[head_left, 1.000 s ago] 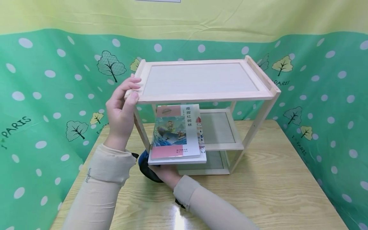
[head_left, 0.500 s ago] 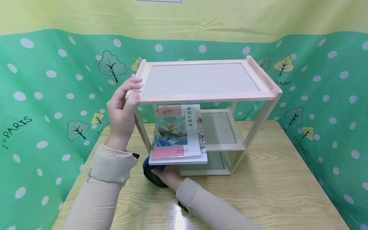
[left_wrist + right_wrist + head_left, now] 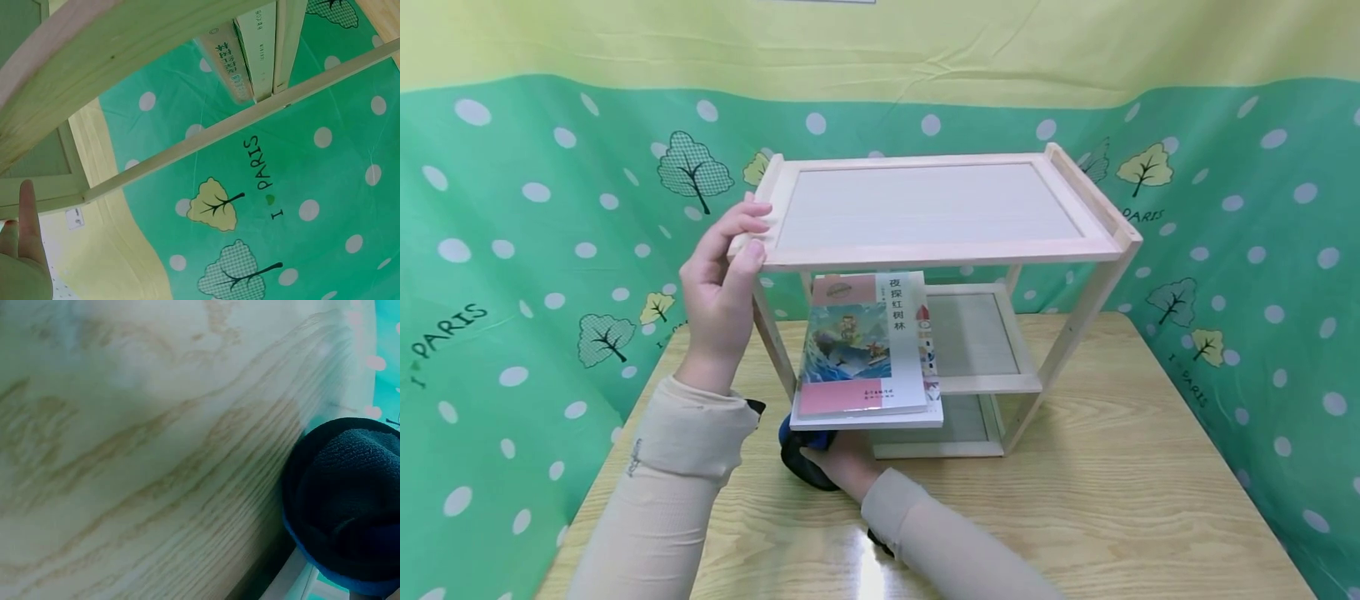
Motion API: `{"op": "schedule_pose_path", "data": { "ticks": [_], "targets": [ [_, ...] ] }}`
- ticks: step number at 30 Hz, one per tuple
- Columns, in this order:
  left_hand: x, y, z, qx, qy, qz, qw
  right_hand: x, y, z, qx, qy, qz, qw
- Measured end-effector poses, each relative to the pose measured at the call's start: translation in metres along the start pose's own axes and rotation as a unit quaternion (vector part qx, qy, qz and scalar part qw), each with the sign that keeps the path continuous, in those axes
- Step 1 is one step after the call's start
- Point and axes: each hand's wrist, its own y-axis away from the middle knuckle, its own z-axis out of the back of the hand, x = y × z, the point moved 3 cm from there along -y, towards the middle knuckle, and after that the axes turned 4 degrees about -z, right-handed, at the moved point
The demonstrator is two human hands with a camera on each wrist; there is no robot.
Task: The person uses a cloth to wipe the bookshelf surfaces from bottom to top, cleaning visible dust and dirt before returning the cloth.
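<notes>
A small three-tier shelf of pale wood (image 3: 946,252) stands on the table. My left hand (image 3: 721,287) holds its top tier at the front left corner, thumb at the front and fingers over the side rail. Beneath the middle tier's left end, my right hand (image 3: 844,462) grips a blue-and-black cloth thing (image 3: 812,467). The right wrist view shows that cloth thing's round mouth and dark fluffy lining (image 3: 350,462); its kind is unclear. Two stacked books, a pink-and-white one (image 3: 861,346) on a thicker one (image 3: 934,414), overhang the middle tier's front. The right fingers are mostly hidden.
The wood-grain table (image 3: 1120,492) extends to the front and right of the shelf. A green dotted curtain (image 3: 512,250) with a yellow top hangs behind and at both sides. The shelf's bottom tier (image 3: 962,421) sits close to the tabletop.
My right hand has shifted slightly right and toward me with the blue-and-black cloth thing. The left hand keeps its hold on the shelf, and the books stay put.
</notes>
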Motion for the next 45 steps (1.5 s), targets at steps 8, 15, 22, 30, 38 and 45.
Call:
{"op": "schedule_pose_path", "data": {
  "ticks": [8, 15, 22, 30, 38, 45],
  "targets": [
    [0.001, 0.0, 0.0, 0.0, 0.0, -0.001, 1.0, -0.004, -0.001, -0.001, -0.003, -0.015, 0.016, 0.9997],
    [0.001, 0.0, 0.001, -0.004, 0.0, 0.0, 1.0, -0.007, 0.002, 0.001, 0.016, -0.093, 0.006, 0.9955],
    [0.001, 0.001, 0.001, -0.008, 0.004, -0.003, 1.0, -0.006, 0.008, 0.005, 0.012, -0.168, 0.012, 0.9856],
    [0.002, 0.0, 0.0, -0.006, 0.0, -0.003, 1.0, 0.004, 0.012, 0.016, 0.007, -0.2, 0.015, 0.9797],
    [0.002, 0.0, 0.0, -0.004, 0.0, 0.002, 1.0, 0.01, 0.012, 0.019, -0.001, -0.214, 0.018, 0.9766],
    [0.002, 0.0, 0.001, -0.006, 0.0, 0.003, 1.0, 0.017, 0.012, 0.023, 0.003, -0.238, 0.029, 0.9709]
  ]
}}
